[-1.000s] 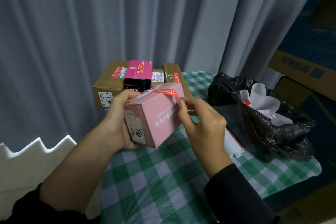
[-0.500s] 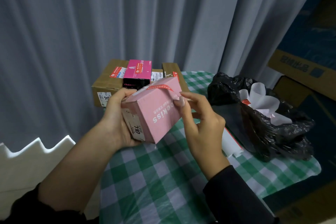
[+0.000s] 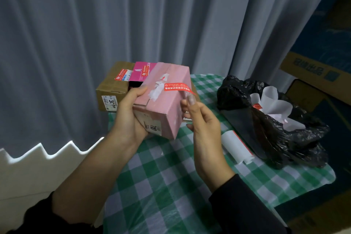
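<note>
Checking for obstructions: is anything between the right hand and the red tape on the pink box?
Nothing visible: the right hand pinches the red tape directly, its end lifted off the pink box held by the left hand.

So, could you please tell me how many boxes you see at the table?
3: the pink box in the left hand, the brown box at the back, the magenta box on it. Others may hide behind the pink box.

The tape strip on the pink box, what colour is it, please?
Red tape, white lettering; head view.
</note>
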